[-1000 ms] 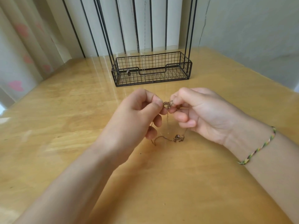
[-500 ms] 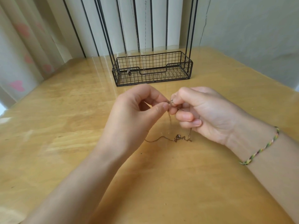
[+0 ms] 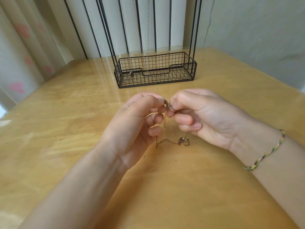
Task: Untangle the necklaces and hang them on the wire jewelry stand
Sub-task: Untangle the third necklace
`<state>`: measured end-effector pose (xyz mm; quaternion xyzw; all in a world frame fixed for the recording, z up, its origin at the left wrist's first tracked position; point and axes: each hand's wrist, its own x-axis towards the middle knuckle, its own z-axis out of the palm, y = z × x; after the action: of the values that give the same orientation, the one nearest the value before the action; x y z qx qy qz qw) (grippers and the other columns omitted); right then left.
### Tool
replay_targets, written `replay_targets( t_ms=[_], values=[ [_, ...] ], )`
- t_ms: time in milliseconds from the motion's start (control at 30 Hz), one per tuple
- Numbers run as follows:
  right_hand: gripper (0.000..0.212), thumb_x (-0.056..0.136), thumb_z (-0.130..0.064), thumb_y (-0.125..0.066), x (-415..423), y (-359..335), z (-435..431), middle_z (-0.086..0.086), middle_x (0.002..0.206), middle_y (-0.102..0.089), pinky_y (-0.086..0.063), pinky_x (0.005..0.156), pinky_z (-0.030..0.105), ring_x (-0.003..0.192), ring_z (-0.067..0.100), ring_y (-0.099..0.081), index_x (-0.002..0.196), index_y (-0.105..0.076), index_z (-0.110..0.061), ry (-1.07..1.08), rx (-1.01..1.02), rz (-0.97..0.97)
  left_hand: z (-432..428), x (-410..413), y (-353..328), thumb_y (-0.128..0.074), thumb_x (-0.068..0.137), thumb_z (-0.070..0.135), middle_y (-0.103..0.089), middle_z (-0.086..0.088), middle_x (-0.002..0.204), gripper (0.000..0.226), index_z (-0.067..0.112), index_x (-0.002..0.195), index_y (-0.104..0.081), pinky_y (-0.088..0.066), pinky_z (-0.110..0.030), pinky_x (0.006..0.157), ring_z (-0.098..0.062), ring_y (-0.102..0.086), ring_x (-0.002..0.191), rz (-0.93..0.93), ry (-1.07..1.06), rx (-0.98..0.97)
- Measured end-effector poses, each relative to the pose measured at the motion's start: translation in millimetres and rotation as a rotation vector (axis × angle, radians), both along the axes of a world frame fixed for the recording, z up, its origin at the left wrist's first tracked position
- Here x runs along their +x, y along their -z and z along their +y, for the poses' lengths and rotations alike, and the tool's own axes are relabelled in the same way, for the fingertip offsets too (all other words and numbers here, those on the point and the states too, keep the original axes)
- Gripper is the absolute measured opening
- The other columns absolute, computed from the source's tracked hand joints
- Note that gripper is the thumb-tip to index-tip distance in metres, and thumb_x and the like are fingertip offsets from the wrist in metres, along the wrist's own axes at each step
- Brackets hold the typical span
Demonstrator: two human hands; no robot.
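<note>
Golden-brown wood with a glossy finish forms the desk. A black wire stand rests on its far part, with a mesh basket as base and thin uprights that rise out of view. Fine hung chains drop from above into the basket. One ends in a small dark pendant near the basket's front left corner. In front of the stand, on the viewer's side, both hands are held above the desk and meet at the fingertips. The left hand pinches the top of a bronze-coloured necklace between thumb and forefinger, with its other fingers curled beneath. The right hand pinches the same knotted spot from the opposite side, thumb against forefinger, with its remaining fingers folded toward the palm. A short length of chain hangs free between the two hands. The rest of the necklace trails down to the desk in front of the stand, where it lies in a loose curve with a small tangled clump below the right hand. How the strands cross inside the clump cannot be told. A braided, multicoloured bracelet circles the right wrist. Left of the stand hangs a pale curtain with pink shapes; right of it is a plain wall.
</note>
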<state>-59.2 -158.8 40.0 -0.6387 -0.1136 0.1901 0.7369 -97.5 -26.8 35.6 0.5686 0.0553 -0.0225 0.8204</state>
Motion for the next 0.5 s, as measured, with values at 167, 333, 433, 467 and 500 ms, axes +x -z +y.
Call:
replay_targets(
  t_ms=[167,333,433,467,500],
  values=[
    [0.016,0.082,0.002,-0.045,-0.8,-0.4,-0.2,0.009,0.064,-0.050,-0.013,0.034,0.017,0.038,0.006,-0.028,0.070,-0.047,-0.008,-0.011,0.026,0.040,-1.6,1.1,0.4,-0.046,0.088,0.006,-0.050,0.001,0.059,0.021,0.016,0.071,-0.052,-0.028,-0.015,0.036,-0.006,-0.043,0.047,0.006,0.020,-0.074],
    [0.008,0.082,0.001,-0.050,-1.5,0.2,-1.0,0.009,0.068,-0.051,-0.015,0.035,0.017,0.039,0.007,-0.029,0.082,-0.057,-0.003,0.056,0.026,-0.048,-0.5,1.3,2.7,-0.050,0.088,0.008,-0.054,0.003,0.061,0.018,0.018,0.073,-0.054,-0.031,-0.016,0.038,-0.007,-0.045,0.049,-0.026,-0.014,0.020],
    [0.003,0.082,-0.002,-0.060,-4.7,1.3,0.6,0.003,0.063,-0.053,-0.024,0.035,0.015,0.039,0.007,-0.034,0.081,-0.062,-0.001,0.094,-0.088,-0.239,1.3,0.6,2.4,-0.055,0.086,0.007,-0.054,0.004,0.061,0.020,0.019,0.070,-0.057,-0.033,-0.016,0.038,-0.008,-0.045,0.051,-0.054,-0.064,0.099],
    [0.004,0.082,-0.003,-0.063,-5.2,2.3,1.0,-0.002,0.058,-0.053,-0.027,0.037,0.015,0.038,0.006,-0.037,0.078,-0.063,-0.003,0.123,-0.150,-0.329,2.4,0.7,2.3,-0.056,0.085,0.007,-0.054,0.004,0.061,0.021,0.019,0.068,-0.057,-0.033,-0.016,0.038,-0.008,-0.045,0.051,-0.061,-0.079,0.125],
    [0.006,0.082,-0.005,-0.065,-5.8,3.0,1.7,-0.008,0.053,-0.053,-0.030,0.038,0.014,0.037,0.005,-0.040,0.076,-0.064,-0.006,0.151,-0.221,-0.424,3.1,1.0,2.4,-0.057,0.084,0.006,-0.054,0.004,0.061,0.021,0.019,0.068,-0.057,-0.033,-0.016,0.038,-0.008,-0.044,0.052,-0.066,-0.091,0.151]
  ],
)
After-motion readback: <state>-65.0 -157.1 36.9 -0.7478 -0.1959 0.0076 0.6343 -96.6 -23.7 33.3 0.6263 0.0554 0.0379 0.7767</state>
